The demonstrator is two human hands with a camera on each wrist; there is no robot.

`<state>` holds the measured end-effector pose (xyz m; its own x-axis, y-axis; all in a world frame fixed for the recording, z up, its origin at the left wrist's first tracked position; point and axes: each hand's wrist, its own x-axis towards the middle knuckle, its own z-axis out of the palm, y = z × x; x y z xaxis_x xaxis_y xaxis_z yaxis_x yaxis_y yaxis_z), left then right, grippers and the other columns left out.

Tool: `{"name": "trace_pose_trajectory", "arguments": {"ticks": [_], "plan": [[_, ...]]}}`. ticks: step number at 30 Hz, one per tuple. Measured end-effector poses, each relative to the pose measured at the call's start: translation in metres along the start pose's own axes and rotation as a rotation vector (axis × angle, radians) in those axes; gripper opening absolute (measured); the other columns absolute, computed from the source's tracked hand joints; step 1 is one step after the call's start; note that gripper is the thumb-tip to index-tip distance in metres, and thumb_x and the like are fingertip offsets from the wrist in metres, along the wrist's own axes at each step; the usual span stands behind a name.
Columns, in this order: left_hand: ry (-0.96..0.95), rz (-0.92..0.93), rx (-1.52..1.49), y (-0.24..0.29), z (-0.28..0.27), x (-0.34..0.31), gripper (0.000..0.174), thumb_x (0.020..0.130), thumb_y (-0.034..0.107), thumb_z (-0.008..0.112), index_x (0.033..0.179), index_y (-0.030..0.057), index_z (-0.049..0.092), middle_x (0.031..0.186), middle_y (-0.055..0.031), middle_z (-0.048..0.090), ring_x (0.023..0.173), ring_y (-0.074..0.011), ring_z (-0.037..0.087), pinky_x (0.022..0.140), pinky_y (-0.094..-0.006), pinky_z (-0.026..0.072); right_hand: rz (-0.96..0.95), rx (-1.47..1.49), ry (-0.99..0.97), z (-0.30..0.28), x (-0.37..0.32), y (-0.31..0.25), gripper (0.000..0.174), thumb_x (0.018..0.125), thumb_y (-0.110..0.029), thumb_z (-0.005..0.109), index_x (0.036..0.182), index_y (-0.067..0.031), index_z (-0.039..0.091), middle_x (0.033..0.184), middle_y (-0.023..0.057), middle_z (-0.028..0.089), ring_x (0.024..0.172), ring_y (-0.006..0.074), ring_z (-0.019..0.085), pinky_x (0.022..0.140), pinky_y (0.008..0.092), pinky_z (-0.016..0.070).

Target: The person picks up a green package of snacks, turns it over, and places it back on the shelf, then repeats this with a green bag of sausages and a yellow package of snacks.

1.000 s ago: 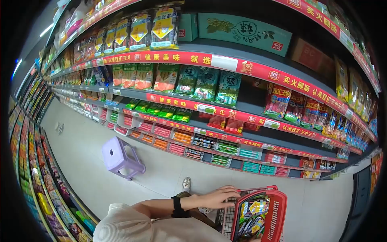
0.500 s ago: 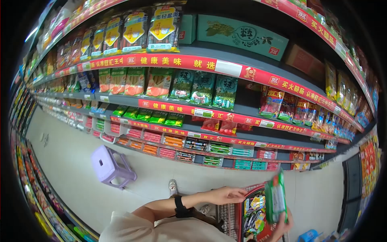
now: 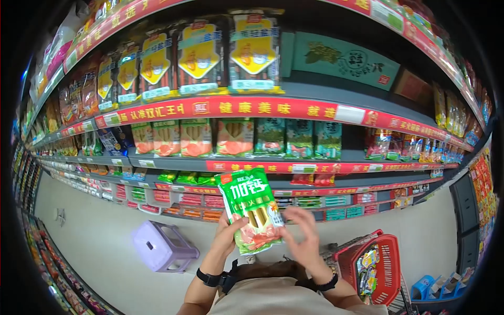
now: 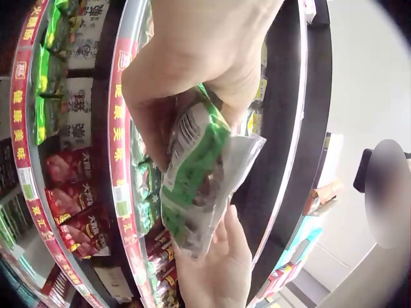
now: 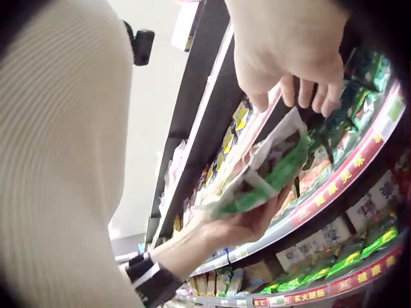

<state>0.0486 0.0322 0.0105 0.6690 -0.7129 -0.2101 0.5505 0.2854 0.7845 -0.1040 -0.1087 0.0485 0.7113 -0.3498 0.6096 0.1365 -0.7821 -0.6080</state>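
Note:
A green and clear pack of sausages [image 3: 252, 210], its printed front facing up, is held before the body. My left hand [image 3: 226, 236] grips its left edge, thumb across the front. In the left wrist view, fingers of that hand [image 4: 192, 64] wrap the pack [image 4: 199, 160], showing its back label. Beside the pack's right edge is my right hand [image 3: 304, 239], fingers loosely bent and holding nothing. The right wrist view shows this hand [image 5: 289, 61] just above the pack's edge [image 5: 276, 170].
A red shopping basket [image 3: 390, 268] with several packs sits in a cart at the right. The shelves [image 3: 336, 81] ahead carry sausage packs and boxes. A lilac stool [image 3: 160, 244] stands on the floor to the left, and a blue display box [image 3: 422, 287] at lower right.
The sausage pack came up from the basket in my right hand and is now in my left. My left hand has left the cart's edge. The view has turned, leaving the basket further right.

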Motion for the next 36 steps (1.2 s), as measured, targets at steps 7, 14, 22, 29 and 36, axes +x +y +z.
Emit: {"name": "trace_pose_trajectory", "arguments": {"ticks": [7,14,22,29,36], "plan": [[-0.188,0.029,0.228,0.009,-0.013,0.018,0.062,0.073,-0.002,0.066,0.128,0.0020,0.038,0.116,-0.0078,0.054,0.110,-0.0154,0.050,0.093,-0.0319,0.0397,0.680,0.868,-0.090,0.037,0.018,0.033,0.050,0.089,-0.019,0.059,0.131,-0.0015,0.038,0.122,0.0098,0.051,0.107,0.0152,0.049,0.090,0.0301,0.0406],[-0.378,0.170,0.580,0.004,0.048,0.048,0.068,0.076,0.009,0.069,0.133,0.0007,0.033,0.124,-0.0124,0.045,0.117,-0.0220,0.043,0.098,-0.0346,0.0352,0.863,0.799,0.055,0.018,0.029,0.070,0.046,0.096,-0.038,0.045,0.120,0.0005,0.051,0.113,0.0043,0.055,0.104,0.0110,0.048,0.090,0.0272,0.0389],[-0.067,0.709,0.989,0.020,0.095,0.158,0.066,0.080,0.029,0.068,0.130,-0.0012,0.036,0.127,-0.0217,0.039,0.120,-0.0370,0.034,0.101,-0.0435,0.0275,0.992,1.064,0.654,-0.040,0.030,0.161,0.057,0.096,-0.050,0.034,0.121,-0.0009,0.051,0.114,0.0052,0.055,0.102,0.0135,0.051,0.089,0.0292,0.0404],[0.213,0.895,1.482,-0.007,0.111,0.246,0.090,0.068,0.054,0.072,0.130,0.0003,0.035,0.123,-0.0266,0.039,0.118,-0.0424,0.034,0.098,-0.0529,0.0224,0.828,0.552,0.409,-0.095,0.070,0.193,0.050,0.094,-0.032,0.048,0.135,-0.0044,0.039,0.130,0.0151,0.044,0.114,0.0180,0.044,0.098,0.0273,0.0319],[0.414,0.865,1.674,-0.021,0.121,0.250,0.091,0.057,0.057,0.078,0.125,0.0056,0.047,0.124,-0.0189,0.047,0.117,-0.0387,0.040,0.096,-0.0552,0.0240,0.874,0.465,0.294,-0.097,0.094,0.228,0.062,0.093,-0.024,0.052,0.142,-0.0014,0.023,0.121,0.0127,0.049,0.103,0.0124,0.050,0.087,0.0229,0.0405]]}}
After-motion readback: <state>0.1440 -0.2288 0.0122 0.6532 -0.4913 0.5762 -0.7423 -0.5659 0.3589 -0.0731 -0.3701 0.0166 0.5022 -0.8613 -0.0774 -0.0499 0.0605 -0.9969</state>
